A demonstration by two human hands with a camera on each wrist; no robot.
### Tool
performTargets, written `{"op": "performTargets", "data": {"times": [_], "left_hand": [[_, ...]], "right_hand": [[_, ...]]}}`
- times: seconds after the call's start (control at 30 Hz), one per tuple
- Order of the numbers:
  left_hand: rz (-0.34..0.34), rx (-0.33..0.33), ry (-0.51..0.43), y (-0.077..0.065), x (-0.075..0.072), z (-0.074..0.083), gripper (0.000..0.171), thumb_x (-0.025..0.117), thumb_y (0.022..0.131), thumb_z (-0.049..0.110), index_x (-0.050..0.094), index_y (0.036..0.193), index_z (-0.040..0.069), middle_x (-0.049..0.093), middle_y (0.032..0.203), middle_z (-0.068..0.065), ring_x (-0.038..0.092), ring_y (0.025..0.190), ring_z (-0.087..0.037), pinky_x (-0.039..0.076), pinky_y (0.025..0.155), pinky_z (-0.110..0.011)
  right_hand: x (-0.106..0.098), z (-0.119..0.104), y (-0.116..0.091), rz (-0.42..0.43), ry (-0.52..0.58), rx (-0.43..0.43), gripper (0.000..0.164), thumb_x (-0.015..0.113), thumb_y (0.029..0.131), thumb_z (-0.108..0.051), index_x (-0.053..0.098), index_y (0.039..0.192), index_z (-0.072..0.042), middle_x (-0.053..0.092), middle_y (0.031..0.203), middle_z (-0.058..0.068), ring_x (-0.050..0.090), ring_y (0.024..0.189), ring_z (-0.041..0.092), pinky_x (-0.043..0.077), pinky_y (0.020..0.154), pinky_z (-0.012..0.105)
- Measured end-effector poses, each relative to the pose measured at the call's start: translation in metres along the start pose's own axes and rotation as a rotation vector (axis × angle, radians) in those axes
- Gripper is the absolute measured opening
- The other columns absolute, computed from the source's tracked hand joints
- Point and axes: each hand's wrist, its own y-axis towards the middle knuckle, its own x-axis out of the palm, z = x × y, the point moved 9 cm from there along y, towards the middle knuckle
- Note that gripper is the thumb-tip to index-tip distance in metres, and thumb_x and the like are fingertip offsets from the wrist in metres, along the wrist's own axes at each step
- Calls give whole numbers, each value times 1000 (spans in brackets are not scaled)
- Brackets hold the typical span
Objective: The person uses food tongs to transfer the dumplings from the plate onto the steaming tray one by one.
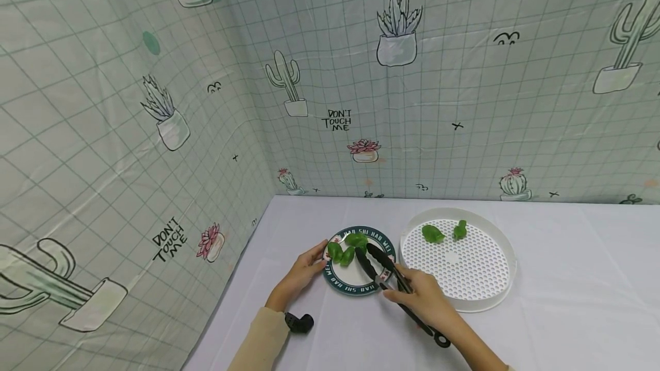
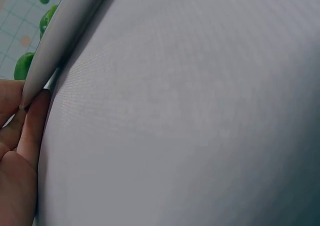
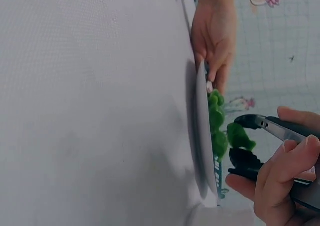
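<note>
Cactus-print cloth (image 1: 330,44) backs a counter (image 1: 582,291) where, toward its far left corner, the left hand (image 1: 301,276), forearm slanting inward, pinches the rim of a plate (image 1: 352,273); the right hand (image 1: 423,296) grips black tongs (image 1: 382,257), tips parted, at the plate's green leaves (image 1: 346,256).

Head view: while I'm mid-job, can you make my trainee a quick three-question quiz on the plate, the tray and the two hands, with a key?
1. Fill in: in the head view, the white tray lies to the ____ of the plate.
2. True or false: green leaves lie on both the plate and the white tray.
3. Match the left hand and the right hand with what each holds: the tongs, the plate.

Key: 1. right. 2. True. 3. left hand, plate; right hand, tongs.
</note>
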Motion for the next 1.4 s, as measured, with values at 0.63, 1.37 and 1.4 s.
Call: {"op": "performTargets", "data": {"times": [0.63,1.37,1.4], "left_hand": [[11,-1,6,1,0,-2,55,52,102,4,32,153,-4,32,157,-20,22,147,-36,16,120,-49],[-3,66,32,0,-1,1,57,54,103,14,32,153,-2,31,158,-20,20,148,-36,16,120,-50],[-1,58,33,0,-1,0,57,54,103,13,32,153,-3,31,158,-20,20,148,-37,16,120,-50]], "right_hand": [[-49,1,-25,-10,-18,-29,71,80,85,-31,52,143,0,55,134,33,57,39,18,51,38,35],[-104,11,-45,69,-253,-117,71,80,85,-29,53,138,8,55,133,33,40,41,4,50,54,29],[-106,13,-44,64,-252,-110,71,80,85,-29,52,139,9,54,133,35,41,39,4,50,51,30]]}}
